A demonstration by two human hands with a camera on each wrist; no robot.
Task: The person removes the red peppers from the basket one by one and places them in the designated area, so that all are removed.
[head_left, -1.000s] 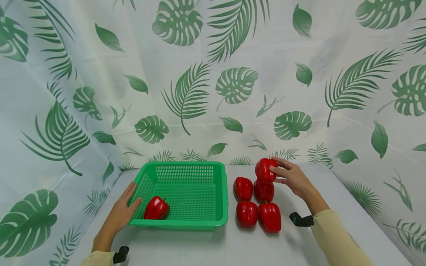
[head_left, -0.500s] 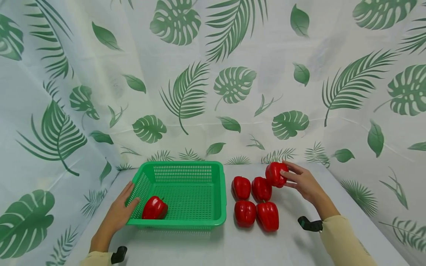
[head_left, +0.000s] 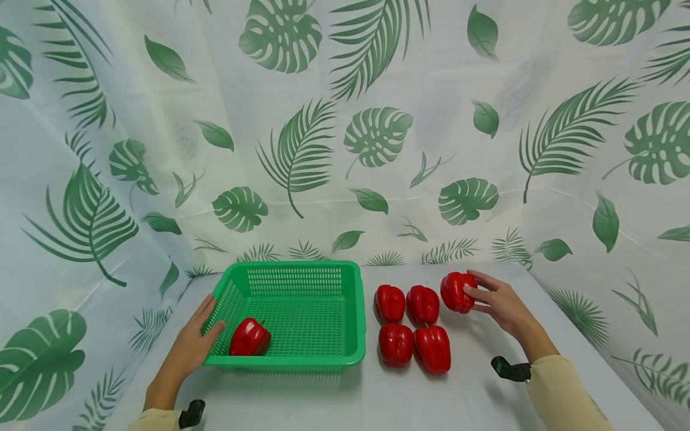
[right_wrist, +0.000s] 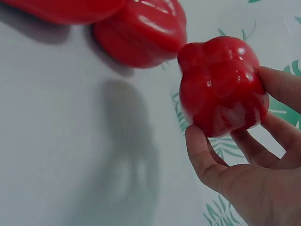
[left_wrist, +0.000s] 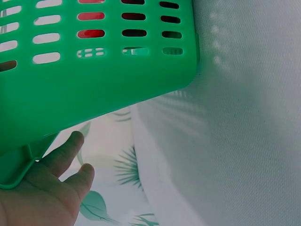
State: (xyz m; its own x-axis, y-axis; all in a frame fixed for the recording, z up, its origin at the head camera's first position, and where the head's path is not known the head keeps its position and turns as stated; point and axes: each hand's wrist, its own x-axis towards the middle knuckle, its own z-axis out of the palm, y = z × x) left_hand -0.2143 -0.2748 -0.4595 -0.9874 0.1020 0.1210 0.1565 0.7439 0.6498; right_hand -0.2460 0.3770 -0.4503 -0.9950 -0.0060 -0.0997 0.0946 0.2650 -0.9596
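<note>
My right hand (head_left: 501, 302) holds a glossy red bell pepper (head_left: 458, 292) by its right side. In the right wrist view, thumb and fingertips press on the held pepper (right_wrist: 223, 87) from different sides, and the hand's shadow falls on the table. My left hand (head_left: 191, 344) rests at the left rim of a green plastic basket (head_left: 286, 360), thumb over the rim. The left wrist view shows two fairly straight fingers (left_wrist: 66, 153) beneath the basket's rim; the other fingers are hidden there. One red bell pepper (head_left: 250, 337) lies in the basket's front left corner.
Several red bell peppers stand close together right of the basket, among them a back one (head_left: 423, 305) and a front one (head_left: 433, 350). Beneath everything is a white table (head_left: 377, 401). A leaf-patterned curtain (head_left: 318, 233) rises behind and at both sides.
My right hand has carried the bell pepper to the right and down, from over the back pepper to its right side. The left hand stays at the basket. The view shifts slightly.
</note>
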